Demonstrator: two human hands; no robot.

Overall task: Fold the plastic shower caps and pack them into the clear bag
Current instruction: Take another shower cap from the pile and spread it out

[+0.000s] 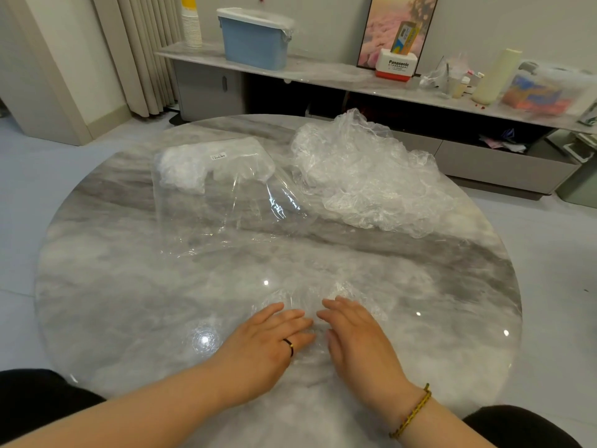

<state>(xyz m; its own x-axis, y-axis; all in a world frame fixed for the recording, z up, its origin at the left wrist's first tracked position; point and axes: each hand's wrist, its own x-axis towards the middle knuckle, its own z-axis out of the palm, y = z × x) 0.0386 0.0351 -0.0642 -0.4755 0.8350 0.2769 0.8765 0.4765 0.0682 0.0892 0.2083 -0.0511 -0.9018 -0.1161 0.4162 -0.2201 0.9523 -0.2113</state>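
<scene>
Head view, the only one on offer: both hands are down on the counter [129, 286]. The left hand [268, 344], ring on one finger, lies palm down with fingers straight and close together. The right hand [358, 341] mirrors it just beside, fingertips nearly meeting.

Neither hand grips anything. They press flat on a single shower cap [310, 295], thin and almost invisible, spread under and just beyond the fingers. My read is that it's being flattened so the air goes out and a fold can hold.

Beyond the left hand lies the clear bag [219, 195], with folded caps [190, 169] bunched at its far end. Its near end looks to be the open one, handy for sliding the next cap in. Beyond the right hand, well apart, sits the pile of loose caps [365, 176], not yet folded.
</scene>
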